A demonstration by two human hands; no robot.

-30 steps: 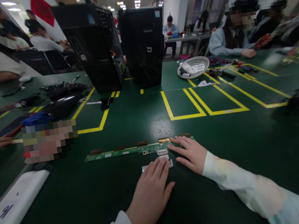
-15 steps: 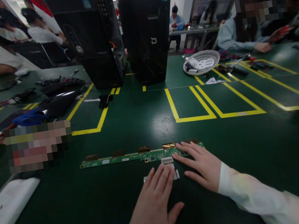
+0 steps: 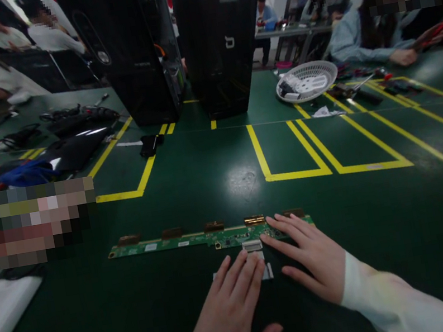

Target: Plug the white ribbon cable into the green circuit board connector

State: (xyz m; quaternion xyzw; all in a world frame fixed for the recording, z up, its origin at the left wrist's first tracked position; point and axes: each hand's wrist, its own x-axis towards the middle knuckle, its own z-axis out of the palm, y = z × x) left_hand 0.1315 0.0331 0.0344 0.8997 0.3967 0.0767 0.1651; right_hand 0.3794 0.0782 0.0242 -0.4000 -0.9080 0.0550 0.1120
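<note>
A long, narrow green circuit board (image 3: 191, 240) lies flat on the dark green table, with brown-gold film tabs along its far edge. At its near edge sits a pale connector (image 3: 252, 246), from which a short whitish flat cable (image 3: 267, 270) runs toward me. My left hand (image 3: 231, 300) lies over this cable, fingers stretched out, the thumb apart, hiding much of it. The fingertips of my right hand (image 3: 307, 250) rest on the right end of the board, its fingers spread. Neither hand grips anything.
Two black computer towers (image 3: 123, 63) stand at the back. A white basket (image 3: 328, 71) with small parts is at the back right. Cables and dark parts (image 3: 76, 136) lie at the left, near a white slab (image 3: 8, 315). Yellow tape (image 3: 299, 174) marks the table. Co-workers sit around.
The camera view has tilted down and come a little closer, so the board and hands appear slightly larger and lower. Both hands keep their places on the board and cable.
</note>
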